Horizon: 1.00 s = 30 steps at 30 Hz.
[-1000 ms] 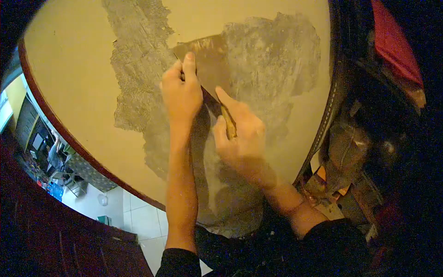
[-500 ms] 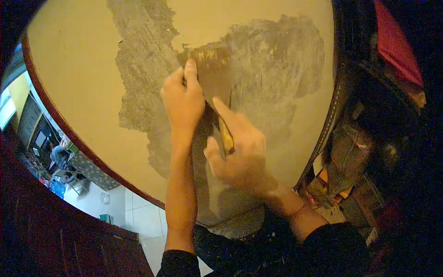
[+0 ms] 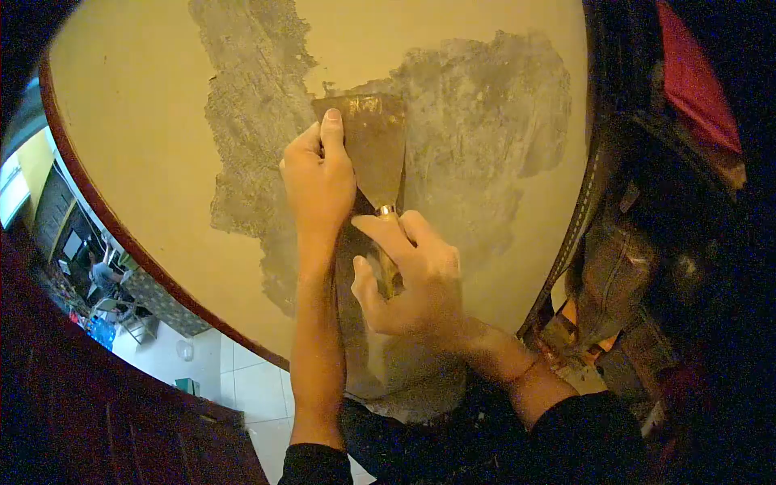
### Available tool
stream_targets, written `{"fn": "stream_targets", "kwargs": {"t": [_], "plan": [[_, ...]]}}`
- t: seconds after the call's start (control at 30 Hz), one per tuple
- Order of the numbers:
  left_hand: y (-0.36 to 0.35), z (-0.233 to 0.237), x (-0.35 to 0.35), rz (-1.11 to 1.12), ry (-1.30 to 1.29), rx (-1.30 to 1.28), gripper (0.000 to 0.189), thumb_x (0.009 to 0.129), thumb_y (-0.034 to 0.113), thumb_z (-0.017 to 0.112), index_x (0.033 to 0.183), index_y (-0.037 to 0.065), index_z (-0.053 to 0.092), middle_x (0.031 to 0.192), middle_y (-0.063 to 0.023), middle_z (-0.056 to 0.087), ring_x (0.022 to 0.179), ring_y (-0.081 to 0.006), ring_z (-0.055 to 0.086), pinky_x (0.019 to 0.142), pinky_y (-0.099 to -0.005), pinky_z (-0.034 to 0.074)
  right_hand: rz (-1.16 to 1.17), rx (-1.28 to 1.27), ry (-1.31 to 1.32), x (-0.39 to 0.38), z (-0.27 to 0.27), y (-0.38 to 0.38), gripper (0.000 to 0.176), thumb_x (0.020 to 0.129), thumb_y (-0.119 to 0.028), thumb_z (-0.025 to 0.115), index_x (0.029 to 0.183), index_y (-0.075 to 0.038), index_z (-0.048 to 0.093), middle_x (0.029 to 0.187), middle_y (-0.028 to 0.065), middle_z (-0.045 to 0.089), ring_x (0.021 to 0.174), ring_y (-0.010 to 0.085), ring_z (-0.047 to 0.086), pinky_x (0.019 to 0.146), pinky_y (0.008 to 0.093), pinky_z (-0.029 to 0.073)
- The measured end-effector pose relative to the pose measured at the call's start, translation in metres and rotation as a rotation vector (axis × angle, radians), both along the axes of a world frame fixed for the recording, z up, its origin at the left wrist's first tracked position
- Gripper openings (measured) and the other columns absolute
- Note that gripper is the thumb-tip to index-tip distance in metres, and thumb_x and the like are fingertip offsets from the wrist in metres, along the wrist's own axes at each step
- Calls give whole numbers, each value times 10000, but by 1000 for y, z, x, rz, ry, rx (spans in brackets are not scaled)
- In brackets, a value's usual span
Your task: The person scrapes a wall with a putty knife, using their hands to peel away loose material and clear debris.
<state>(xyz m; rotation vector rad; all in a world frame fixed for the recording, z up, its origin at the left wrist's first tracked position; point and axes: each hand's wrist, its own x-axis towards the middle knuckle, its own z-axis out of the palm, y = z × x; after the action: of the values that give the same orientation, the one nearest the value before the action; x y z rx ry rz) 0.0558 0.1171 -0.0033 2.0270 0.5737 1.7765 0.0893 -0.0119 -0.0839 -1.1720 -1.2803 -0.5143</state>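
A scraper with a wide, stained metal blade lies against a yellow wall, over a rough grey patch. Its blade edge points up. My left hand is closed at the blade's left edge, thumb on the upper left corner and fingers curled. Below the metal collar, my right hand is around the wooden handle, with the index finger across it and the thumb held off to the left. The handle is partly hidden by the fingers.
Another grey strip runs up the wall to the left. A dark red-brown edge borders the wall. Beyond it are a tiled floor and a seated person. Dark bags and red cloth are at right.
My right hand's index finger has drawn back from the blade onto the handle, so the metal collar shows now. The blade sits slightly lower. My left hand stays at its edge.
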Motion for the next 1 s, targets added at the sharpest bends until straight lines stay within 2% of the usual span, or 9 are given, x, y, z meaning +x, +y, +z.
{"fn": "stream_targets", "kwargs": {"t": [0.07,0.13,0.23,0.43,0.57,0.67,0.73,0.83,1.0], "plan": [[2,-4,0,4,12,-7,487,996,317,531,658,-32,494,514,-100,399,514,-146,343,492,-392,298,14,-27,25,0,-1,-3,273,732,-94,703,1001,-78,656,785,137,535,618,314,569,542,402,470],[9,-8,3,-23,5,-23,493,999,322,528,658,-32,492,512,-85,390,512,-137,343,491,-391,292,-30,-96,-18,4,-5,-1,225,765,-247,689,924,-106,614,894,156,590,651,371,610,521,481,512],[15,2,5,-104,-2,-94,502,999,327,528,649,-29,477,508,-75,369,512,-134,334,492,-389,287,-58,-35,-42,2,7,-1,182,760,-250,686,852,-122,595,854,150,578,634,372,603,512,489,505],[7,0,10,29,-36,54,508,994,337,525,649,-35,497,501,-98,382,508,-135,348,495,-396,298,-116,-115,-17,6,2,4,169,759,-263,685,822,-128,605,821,148,572,610,368,597,507,485,508],[11,0,5,-108,-13,-71,494,994,341,519,680,-41,528,513,-131,406,505,-157,369,503,-403,322,-82,-126,-23,0,5,-1,158,759,-253,686,814,-125,610,812,149,569,601,369,594,508,478,511],[7,-1,3,31,28,-14,485,989,349,522,709,-47,552,532,-160,431,501,-184,394,512,-406,337,-45,-14,-41,0,2,3,156,718,-118,713,751,-82,565,709,126,498,570,319,518,491,416,412],[15,9,10,27,-53,27,485,981,362,529,735,-54,581,550,-178,468,505,-201,429,523,-412,356,-66,-65,-24,4,11,6,153,770,-237,683,820,-115,607,799,163,577,635,373,613,515,485,514],[10,36,10,28,43,-7,475,979,363,529,770,-55,613,568,-194,505,517,-210,466,539,-415,385,-70,-57,-6,3,17,13,154,770,-241,686,819,-119,607,779,165,577,631,384,614,529,501,516],[-2,0,1,26,19,26,447,987,336,529,783,-48,631,553,-164,507,522,-180,449,531,-405,372,-26,-168,-3,-2,1,-5,193,770,-273,692,813,-113,593,792,169,580,640,396,621,530,512,512]]}}
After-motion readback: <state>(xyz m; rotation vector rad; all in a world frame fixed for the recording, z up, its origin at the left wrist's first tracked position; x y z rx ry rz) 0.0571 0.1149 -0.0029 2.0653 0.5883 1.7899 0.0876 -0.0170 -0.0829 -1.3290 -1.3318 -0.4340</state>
